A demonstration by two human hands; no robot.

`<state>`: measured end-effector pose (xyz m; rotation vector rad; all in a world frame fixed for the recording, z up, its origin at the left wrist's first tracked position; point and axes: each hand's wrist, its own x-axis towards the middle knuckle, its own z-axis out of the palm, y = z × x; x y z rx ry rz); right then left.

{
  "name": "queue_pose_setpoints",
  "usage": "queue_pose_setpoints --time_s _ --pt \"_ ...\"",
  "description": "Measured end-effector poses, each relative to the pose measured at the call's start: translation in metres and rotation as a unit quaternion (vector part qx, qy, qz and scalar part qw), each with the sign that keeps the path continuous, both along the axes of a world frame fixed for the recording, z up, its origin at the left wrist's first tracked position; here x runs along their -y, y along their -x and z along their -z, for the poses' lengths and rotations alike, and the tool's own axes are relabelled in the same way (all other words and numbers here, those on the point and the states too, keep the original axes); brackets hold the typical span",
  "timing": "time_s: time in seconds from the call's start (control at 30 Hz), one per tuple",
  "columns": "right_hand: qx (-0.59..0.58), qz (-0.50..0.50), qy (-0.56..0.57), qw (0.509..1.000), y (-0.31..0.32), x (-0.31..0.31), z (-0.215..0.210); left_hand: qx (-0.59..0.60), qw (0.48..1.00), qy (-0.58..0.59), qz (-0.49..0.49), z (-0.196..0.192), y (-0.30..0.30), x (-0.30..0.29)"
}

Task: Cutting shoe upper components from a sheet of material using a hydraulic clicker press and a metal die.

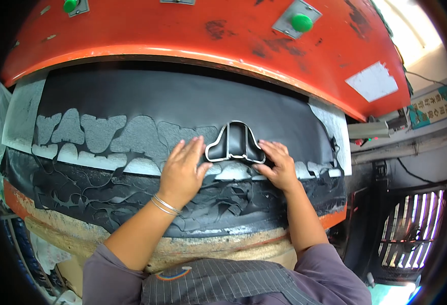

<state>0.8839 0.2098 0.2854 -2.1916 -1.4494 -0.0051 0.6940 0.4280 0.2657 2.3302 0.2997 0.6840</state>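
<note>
- The left hand [182, 170] lies flat, palm down, fingers spread and straight on the black sheet material [183, 99]; nothing is clamped in it. Its fingertips reach the left edge of the metal cutting die [234, 144].
- The right hand [279, 165] rests with fingers loosely curved and apart, the fingertips [264, 147] touching the die's right side; it presses rather than grasps.
- The cutting die, a steel-rimmed bell-like outline, sits on the black sheet between both hands, near the sheet's front cut edge.
- Grey cut-out holes [101, 133] run in a row to the left of the die.
- The orange press head [198, 30] with green buttons [302, 22] hangs above.
</note>
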Motion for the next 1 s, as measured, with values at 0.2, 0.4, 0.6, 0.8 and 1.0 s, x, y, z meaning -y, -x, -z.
queue_pose_setpoints --time_s 0.2,0.4,0.6,0.8,1.0 --pt "0.020 0.001 -0.009 1.000 0.009 0.005 0.001 0.020 1.000 -0.001 -0.008 -0.003 0.003 0.008" --pt "0.019 0.003 -0.025 0.999 0.010 0.009 0.003 0.008 1.000 0.006 0.006 -0.003 0.002 0.007" --pt "0.042 0.010 -0.002 0.999 0.007 0.002 0.003 0.006 1.000 -0.006 0.002 0.007 -0.002 0.004" --pt "-0.008 0.121 0.011 0.993 0.021 0.000 -0.012 0.008 0.994 0.061 -0.089 -0.004 0.010 -0.042" --pt "-0.067 0.128 -0.237 0.961 0.022 -0.060 -0.120 0.263 0.912 -0.015 -0.314 -0.108 0.058 -0.202"
